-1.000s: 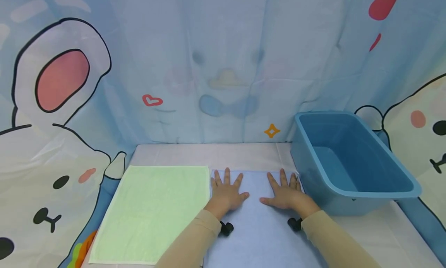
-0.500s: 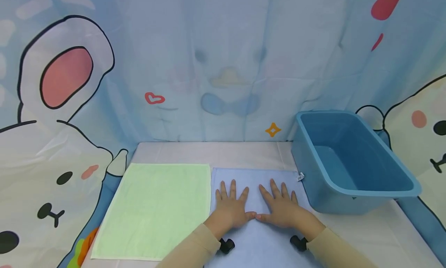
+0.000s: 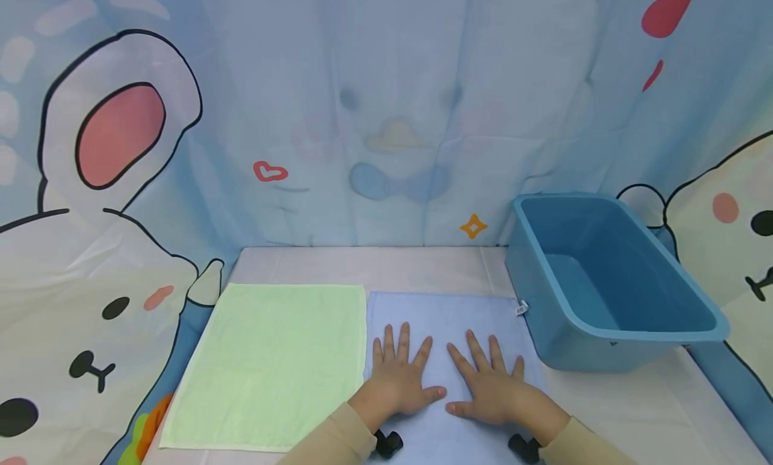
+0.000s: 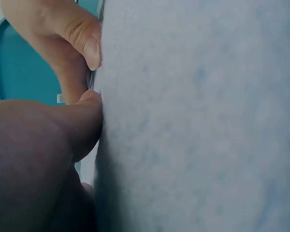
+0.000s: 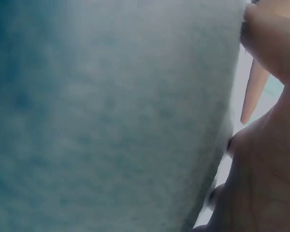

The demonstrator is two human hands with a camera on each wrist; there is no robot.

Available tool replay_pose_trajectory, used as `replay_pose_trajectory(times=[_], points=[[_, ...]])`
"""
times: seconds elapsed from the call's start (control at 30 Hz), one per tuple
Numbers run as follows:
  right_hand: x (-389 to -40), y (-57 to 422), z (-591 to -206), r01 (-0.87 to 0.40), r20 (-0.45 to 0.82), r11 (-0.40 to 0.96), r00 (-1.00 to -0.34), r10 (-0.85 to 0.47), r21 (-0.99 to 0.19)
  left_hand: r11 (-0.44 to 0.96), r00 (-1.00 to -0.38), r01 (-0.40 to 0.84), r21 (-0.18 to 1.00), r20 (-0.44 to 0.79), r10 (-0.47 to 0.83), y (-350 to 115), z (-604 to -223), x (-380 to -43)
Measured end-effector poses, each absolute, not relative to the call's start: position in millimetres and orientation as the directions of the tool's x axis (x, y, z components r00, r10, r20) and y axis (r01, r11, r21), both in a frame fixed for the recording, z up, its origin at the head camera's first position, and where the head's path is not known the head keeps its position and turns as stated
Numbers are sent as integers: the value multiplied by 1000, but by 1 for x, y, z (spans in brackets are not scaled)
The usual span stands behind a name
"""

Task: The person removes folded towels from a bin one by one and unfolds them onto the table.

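Note:
A pale blue-violet towel (image 3: 447, 317) lies flat on the table, with a small white tag (image 3: 522, 308) at its far right corner. My left hand (image 3: 398, 378) rests palm down on its left half, fingers straight and spread. On the right half lies my right hand (image 3: 492, 384), also flat with the fingers spread. The two thumbs point at each other across a small gap. Close up in the left wrist view, the towel's surface (image 4: 198, 116) fills most of the picture beside the thumb. A light green towel (image 3: 272, 357) lies flat left of the blue-violet one.
A blue plastic tub (image 3: 580, 334) stands at the right, its left side up against the towel's far right corner. White cloth covers the table (image 3: 362, 264). Behind it hangs a printed curtain (image 3: 392, 82) with cartoon animals.
Both hands have slid back over the blue-violet towel toward the near side. They came closer together, thumbs nearly meeting. The white tag now shows. The towels stay in place.

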State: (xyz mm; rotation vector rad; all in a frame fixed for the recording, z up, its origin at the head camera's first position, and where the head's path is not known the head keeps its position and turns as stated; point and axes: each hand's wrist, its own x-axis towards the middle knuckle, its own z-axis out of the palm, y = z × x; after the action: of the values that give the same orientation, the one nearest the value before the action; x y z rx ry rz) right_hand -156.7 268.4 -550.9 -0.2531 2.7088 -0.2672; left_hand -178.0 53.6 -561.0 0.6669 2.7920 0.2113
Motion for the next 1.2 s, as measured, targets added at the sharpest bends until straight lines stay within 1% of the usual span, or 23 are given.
replay_pose_trajectory(times=[0.37,0.73,0.97,1.1,1.2], points=[[-148,275,-552,-134,-375,962,-901,-219,-239,855,-816,477,203,-259,516,40,-571,-168],[-122,285,-550,-117,-378,960,-902,-209,-253,847,-809,500,183,-250,532,29,-574,-142],[-109,293,-557,-112,-400,956,-890,-217,-271,837,-798,516,180,-254,547,22,-579,-130],[-104,301,-561,-135,-398,953,-886,-239,-271,834,-791,524,174,-264,552,21,-580,-126],[-99,306,-565,-164,-372,947,-890,-263,-277,831,-784,530,166,-276,555,19,-579,-121]])
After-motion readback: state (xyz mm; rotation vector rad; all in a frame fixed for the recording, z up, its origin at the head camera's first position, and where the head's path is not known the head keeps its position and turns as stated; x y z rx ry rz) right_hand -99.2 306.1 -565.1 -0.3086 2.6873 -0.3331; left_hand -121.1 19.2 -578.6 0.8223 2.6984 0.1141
